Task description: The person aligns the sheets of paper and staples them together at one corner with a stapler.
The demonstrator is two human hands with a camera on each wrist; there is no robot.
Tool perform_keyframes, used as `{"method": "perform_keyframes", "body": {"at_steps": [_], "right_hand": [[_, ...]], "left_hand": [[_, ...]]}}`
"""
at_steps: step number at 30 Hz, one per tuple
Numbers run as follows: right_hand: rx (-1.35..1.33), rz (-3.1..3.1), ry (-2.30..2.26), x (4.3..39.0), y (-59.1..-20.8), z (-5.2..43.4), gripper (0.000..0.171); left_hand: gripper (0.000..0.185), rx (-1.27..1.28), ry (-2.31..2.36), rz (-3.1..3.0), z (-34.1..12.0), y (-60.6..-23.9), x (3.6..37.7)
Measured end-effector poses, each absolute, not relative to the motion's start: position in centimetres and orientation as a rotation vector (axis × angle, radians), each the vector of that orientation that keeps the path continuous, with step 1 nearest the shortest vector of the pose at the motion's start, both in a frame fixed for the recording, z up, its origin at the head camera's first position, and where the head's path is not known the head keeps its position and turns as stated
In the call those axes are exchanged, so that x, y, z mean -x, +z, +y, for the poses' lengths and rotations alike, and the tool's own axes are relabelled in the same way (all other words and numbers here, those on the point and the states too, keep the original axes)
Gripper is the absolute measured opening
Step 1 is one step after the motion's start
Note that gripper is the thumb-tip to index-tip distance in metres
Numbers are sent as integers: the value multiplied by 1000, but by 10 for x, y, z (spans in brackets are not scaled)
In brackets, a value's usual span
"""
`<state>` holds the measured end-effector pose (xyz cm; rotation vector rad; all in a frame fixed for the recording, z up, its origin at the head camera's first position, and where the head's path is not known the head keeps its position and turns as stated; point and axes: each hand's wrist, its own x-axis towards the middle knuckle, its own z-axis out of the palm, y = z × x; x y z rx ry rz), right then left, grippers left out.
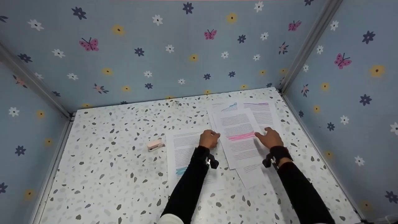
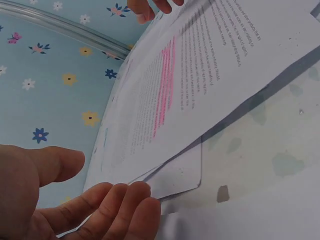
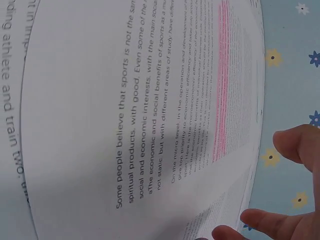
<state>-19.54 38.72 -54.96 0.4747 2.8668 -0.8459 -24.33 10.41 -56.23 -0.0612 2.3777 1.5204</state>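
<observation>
Thin white printed sheet w/ pink highlighted band [image 1: 241,137] atop loose paper stack on speckled surface [image 1: 108,174], light, floppy, slippery; best taken by side edges, left hand [image 1: 209,138] curled at its left edge, right hand [image 1: 270,138] flat, open on right edge

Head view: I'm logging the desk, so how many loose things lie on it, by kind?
White printed paper sheets: 5, namely one with a blue mark, one with a pink highlight, one with a purple line, one with a blue chart, one beneath.
Small pink stapler: 1.
Total: 6.
</observation>
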Motion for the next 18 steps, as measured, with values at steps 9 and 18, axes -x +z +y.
{"method": "perform_keyframes", "body": {"at_steps": [9, 18], "right_hand": [[-535, 2808, -890, 198, -560, 392, 61], [-557, 2798, -965, 205, -567, 397, 56]], "left_hand": [[24, 97, 1408, 2346, 107, -570, 238], [22, 48, 1391, 2371, 111, -570, 243]]}}
